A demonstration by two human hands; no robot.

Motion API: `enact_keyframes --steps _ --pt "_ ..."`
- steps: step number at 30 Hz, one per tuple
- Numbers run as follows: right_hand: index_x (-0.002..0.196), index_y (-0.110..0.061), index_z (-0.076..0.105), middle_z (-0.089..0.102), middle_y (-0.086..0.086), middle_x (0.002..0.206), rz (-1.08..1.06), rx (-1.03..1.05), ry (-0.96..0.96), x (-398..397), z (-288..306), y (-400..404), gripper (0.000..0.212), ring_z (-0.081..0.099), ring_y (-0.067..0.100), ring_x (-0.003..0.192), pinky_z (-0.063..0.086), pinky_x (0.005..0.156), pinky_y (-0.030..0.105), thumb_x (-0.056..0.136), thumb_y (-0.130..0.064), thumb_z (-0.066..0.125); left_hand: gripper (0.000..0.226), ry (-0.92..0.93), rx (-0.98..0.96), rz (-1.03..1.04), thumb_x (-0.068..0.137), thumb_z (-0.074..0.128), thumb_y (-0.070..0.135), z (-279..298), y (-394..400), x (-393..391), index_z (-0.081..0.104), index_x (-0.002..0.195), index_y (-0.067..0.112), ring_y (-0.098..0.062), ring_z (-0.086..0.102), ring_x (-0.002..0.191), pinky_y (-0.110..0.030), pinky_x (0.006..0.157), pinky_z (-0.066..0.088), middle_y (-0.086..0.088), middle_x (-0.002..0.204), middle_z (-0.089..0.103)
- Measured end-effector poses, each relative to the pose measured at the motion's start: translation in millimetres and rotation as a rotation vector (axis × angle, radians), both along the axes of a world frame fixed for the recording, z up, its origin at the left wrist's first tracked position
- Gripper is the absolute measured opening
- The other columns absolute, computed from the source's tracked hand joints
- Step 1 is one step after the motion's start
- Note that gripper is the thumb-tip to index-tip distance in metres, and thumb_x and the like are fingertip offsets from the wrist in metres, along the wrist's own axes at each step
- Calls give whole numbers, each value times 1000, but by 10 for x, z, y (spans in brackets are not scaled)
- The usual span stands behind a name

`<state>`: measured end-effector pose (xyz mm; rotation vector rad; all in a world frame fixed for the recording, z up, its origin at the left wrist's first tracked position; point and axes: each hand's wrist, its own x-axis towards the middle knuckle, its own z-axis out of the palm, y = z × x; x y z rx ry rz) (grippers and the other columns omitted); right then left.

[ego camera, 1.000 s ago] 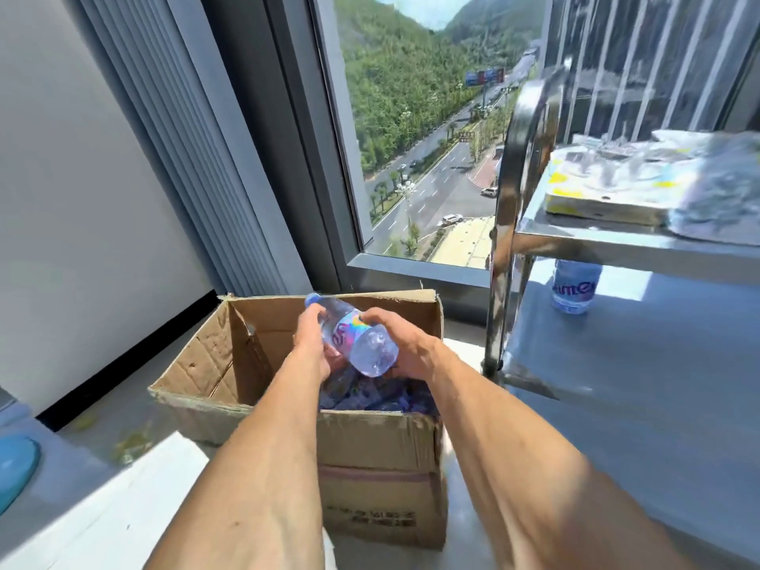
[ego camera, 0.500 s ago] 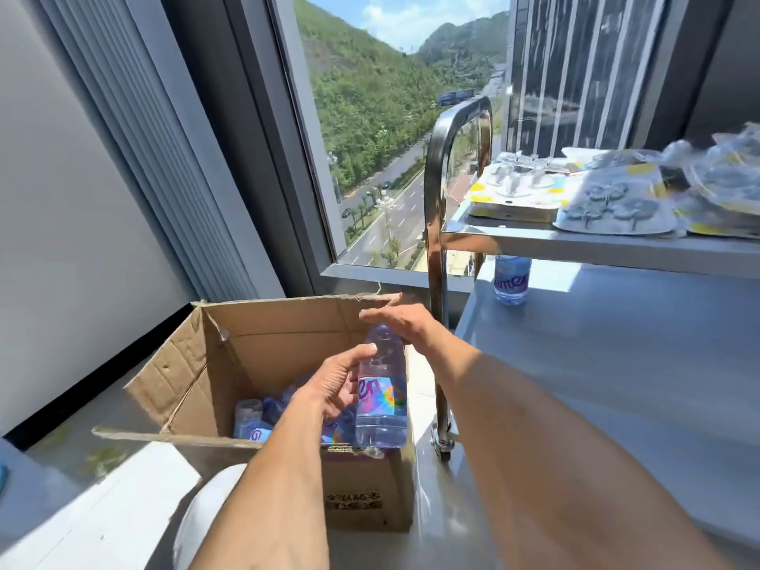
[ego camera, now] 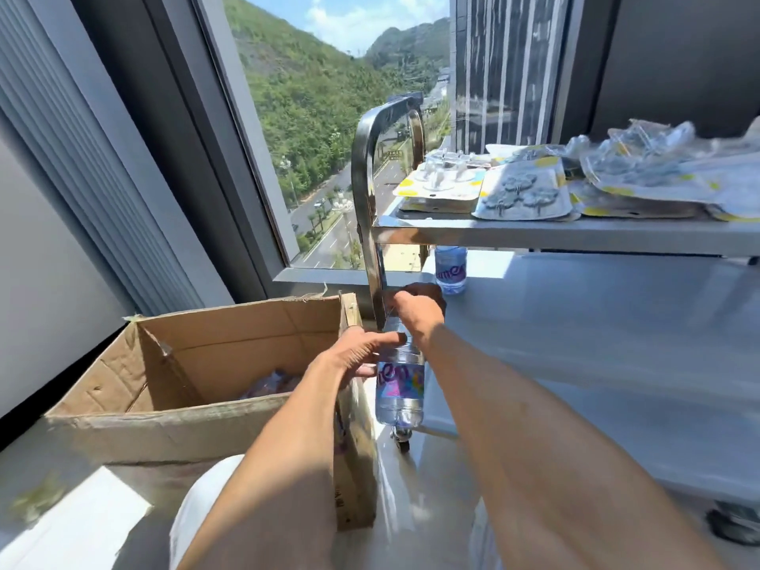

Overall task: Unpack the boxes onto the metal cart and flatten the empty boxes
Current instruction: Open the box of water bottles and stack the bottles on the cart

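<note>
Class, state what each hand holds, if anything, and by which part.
Both hold one water bottle: the right hand grips its top, and the left hand holds its upper body just above the label.

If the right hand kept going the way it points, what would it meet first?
Probably the bottle standing on the cart's lower shelf, just beyond the right hand; depth is unclear, and the cart's upright post is close beside it.
</note>
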<state>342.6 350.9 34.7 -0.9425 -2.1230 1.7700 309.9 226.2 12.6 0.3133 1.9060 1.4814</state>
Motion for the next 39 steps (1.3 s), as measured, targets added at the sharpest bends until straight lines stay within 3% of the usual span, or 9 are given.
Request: enact_keyframes --steps 5,10,15,18,23,29,33,36,39 --pt "120 -11 62 65 6 119 -273 200 213 199 31 366 45 60 22 109 39 83 19 80 -27 74 37 124 -14 20 69 83 20 11 480 89 72 98 0 -22 67 80 -32 71 52 -13 95 73" --pt "111 -18 65 66 6 119 -401 205 235 346 76 840 36 58 27 111 40 85 30 91 -45 52 17 117 21 58 73 82 20 55 1086 117 67 82 16 -13 63 72 -23 59 49 -3 84 69" --pt "100 -20 69 69 6 113 -359 277 143 421 -271 1042 24 60 29 106 44 83 31 86 -21 50 23 312 147 206 61 86 16 180 1390 -111 68 74 21 -9 58 56 -17 50 41 1 68 67" --pt "104 -22 68 72 3 108 -254 389 85 435 -489 1083 24 64 25 104 49 84 29 82 -25 60 29 332 197 164 59 82 4 198 1489 -216 70 83 17 -21 63 70 -26 61 46 -7 82 71" --pt "110 -16 58 70 4 107 -122 481 121 296 -702 1201 57 65 23 97 53 83 33 65 -35 85 43 292 242 97 51 75 -2 55 1658 -386 70 91 12 -28 66 81 -32 69 51 -10 91 73" --pt "117 -14 58 68 6 117 -233 568 138 -30 -823 1238 53 63 26 107 51 94 35 74 -36 80 37 276 315 114 63 73 0 -85 1753 -565 73 92 22 -18 66 72 -17 51 47 3 82 74" --pt "117 -14 60 69 6 115 -300 543 211 -72 -870 1206 54 65 25 105 52 94 37 73 -37 82 49 297 229 103 71 78 9 -232 1642 -573 65 117 14 -20 69 82 -26 64 53 -11 99 72" --pt "120 -15 58 68 5 117 -204 542 182 -20 -916 1279 62 65 23 103 54 91 36 67 -31 86 43 340 217 87 75 80 15 -355 1540 -587 67 115 9 -19 67 84 -20 61 49 -12 103 72" --pt "122 -16 59 69 6 112 -159 586 78 33 -1012 1364 63 65 21 100 55 85 32 66 -27 85 40 382 219 75 77 77 12 -433 1520 -617 67 115 7 -23 67 94 -28 73 55 -12 107 71"
